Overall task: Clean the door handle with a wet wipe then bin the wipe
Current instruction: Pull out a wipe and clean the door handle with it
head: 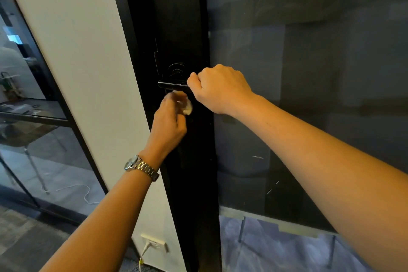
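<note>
A black lever door handle (pixel 171 85) sticks out leftward from the black frame of a glass door (pixel 185 28). My right hand (pixel 217 89) is closed around the handle's right part, near its pivot. Just under the handle, my left hand (pixel 170 120) holds a crumpled white wet wipe (pixel 186 105) in its fingertips. The wipe's upper edge reaches the handle's underside. A round lock plate (pixel 176 69) sits above the handle. No bin is in view.
A white wall strip (pixel 88 73) stands left of the door frame, with a socket and white cable (pixel 152 244) low down. The dark glass pane (pixel 309 95) fills the right. Through glass at the left, a table (pixel 26 126) and chair legs show.
</note>
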`<state>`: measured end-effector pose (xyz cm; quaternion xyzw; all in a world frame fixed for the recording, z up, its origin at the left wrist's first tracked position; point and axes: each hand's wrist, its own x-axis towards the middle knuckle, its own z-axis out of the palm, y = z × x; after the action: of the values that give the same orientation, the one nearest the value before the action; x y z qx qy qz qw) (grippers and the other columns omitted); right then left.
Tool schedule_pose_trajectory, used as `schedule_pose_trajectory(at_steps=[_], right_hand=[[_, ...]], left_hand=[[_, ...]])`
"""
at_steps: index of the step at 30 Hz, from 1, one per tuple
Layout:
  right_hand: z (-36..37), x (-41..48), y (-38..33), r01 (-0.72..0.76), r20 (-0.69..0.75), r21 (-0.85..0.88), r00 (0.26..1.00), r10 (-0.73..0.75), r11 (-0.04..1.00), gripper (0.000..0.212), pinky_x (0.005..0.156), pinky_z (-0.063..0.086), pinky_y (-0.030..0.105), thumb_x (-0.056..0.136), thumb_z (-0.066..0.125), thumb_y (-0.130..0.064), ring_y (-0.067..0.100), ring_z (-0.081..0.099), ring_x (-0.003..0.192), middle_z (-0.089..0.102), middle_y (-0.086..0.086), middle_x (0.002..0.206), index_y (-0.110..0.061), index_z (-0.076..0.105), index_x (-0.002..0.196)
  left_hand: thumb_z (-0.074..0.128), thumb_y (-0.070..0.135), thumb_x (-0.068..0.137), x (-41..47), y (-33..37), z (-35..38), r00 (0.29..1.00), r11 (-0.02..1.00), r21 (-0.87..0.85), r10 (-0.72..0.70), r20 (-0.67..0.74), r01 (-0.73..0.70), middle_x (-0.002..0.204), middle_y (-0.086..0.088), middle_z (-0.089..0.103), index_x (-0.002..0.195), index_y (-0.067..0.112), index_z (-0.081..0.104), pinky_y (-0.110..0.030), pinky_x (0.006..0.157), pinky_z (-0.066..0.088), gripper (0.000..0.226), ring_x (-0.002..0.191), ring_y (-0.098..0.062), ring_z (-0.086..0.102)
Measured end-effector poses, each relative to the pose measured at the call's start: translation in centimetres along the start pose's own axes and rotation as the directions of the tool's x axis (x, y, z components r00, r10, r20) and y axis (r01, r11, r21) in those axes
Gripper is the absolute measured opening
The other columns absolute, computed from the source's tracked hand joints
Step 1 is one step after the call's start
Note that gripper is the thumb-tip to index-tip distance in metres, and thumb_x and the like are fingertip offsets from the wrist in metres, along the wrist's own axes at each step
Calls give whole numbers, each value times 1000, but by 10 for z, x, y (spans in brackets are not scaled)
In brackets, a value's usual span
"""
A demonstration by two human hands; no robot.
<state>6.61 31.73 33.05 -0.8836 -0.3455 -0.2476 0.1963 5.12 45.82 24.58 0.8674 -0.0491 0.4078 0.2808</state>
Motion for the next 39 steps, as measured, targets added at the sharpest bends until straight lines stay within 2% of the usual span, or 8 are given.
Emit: schedule_pose_trajectory(at_steps=[4, 10, 13, 15, 22, 29, 33, 39], right_hand=[[0, -1, 0, -5, -3, 7, 1000, 5, 1000, 56, 45, 19, 25, 100, 29, -31, 10, 36, 47, 40, -2, 50, -16, 37, 47], [2, -1, 0, -1, -8, 4, 1000, 1, 1000, 56, 46, 22, 26, 100, 28, -32, 11, 38, 49, 41, -2, 51, -16, 37, 48], [1, 0, 1, -6, -6, -3, 1000, 6, 1000, 56, 46, 21, 26, 100, 28, -31, 12, 36, 49, 41, -1, 52, -15, 37, 48], [1, -1, 0, -3, -12, -6, 1000, 3, 1000, 56, 45, 21, 26, 100, 28, -32, 12, 37, 48, 41, -1, 51, -16, 38, 48], [1, -1, 0, -5, -15, -7, 1000, 5, 1000, 57, 45, 20, 26, 100, 28, -31, 12, 36, 46, 40, -1, 49, -15, 36, 47], [-2, -1, 1, 4, 2, 1, 1000, -4, 1000, 57, 44, 21, 25, 101, 28, -32, 11, 35, 44, 38, -2, 47, -15, 35, 46], [-3, -1, 1, 12, 4, -1, 1000, -12, 1000, 57, 44, 21, 24, 101, 28, -32, 10, 36, 43, 38, -2, 46, -16, 35, 46], [-2, 0, 1, 9, 2, -5, 1000, -9, 1000, 57, 44, 22, 24, 101, 28, -32, 11, 36, 44, 38, -2, 47, -15, 36, 47]], left_hand=[[49, -11, 79, -2, 4, -2, 959, 982, 85, 145, 245, -170, 129, -14, 48, 127, 2, 47, -4, 80, 39, 49, 101, -19, 52], [67, 7, 79, 9, 3, 7, 991, 992, 18, -120, -55, 122, 126, -11, 47, 114, 6, 59, -21, 90, 43, 36, 105, -19, 50], [70, 1, 74, -11, -9, 17, 978, 950, 244, 206, -18, -195, 105, -18, 62, 96, -1, 67, -40, 87, 53, 22, 98, -28, 58], [76, 0, 67, -25, -27, 24, 863, 729, 471, 474, 175, -497, 100, -17, 69, 93, 0, 70, -48, 96, 48, 27, 104, -32, 62], [52, 3, 81, -45, -49, 26, 801, 570, 584, 532, 273, -578, 119, -9, 65, 112, 8, 65, -47, 113, 23, 34, 118, -28, 57], [55, -4, 83, -67, -39, 47, 993, 986, 118, 121, 3, -121, 112, -13, 57, 114, 0, 57, -25, 90, 48, 31, 104, -17, 53], [46, 1, 90, -64, -25, 56, 982, 993, -109, -52, -184, 32, 107, 3, 46, 112, -1, 57, -14, 88, 43, 25, 96, 5, 38], [43, 6, 94, -80, -16, 71, 980, 974, -147, -183, -81, 170, 131, 11, 32, 139, 10, 36, 11, 89, 24, 46, 117, -1, 36]])
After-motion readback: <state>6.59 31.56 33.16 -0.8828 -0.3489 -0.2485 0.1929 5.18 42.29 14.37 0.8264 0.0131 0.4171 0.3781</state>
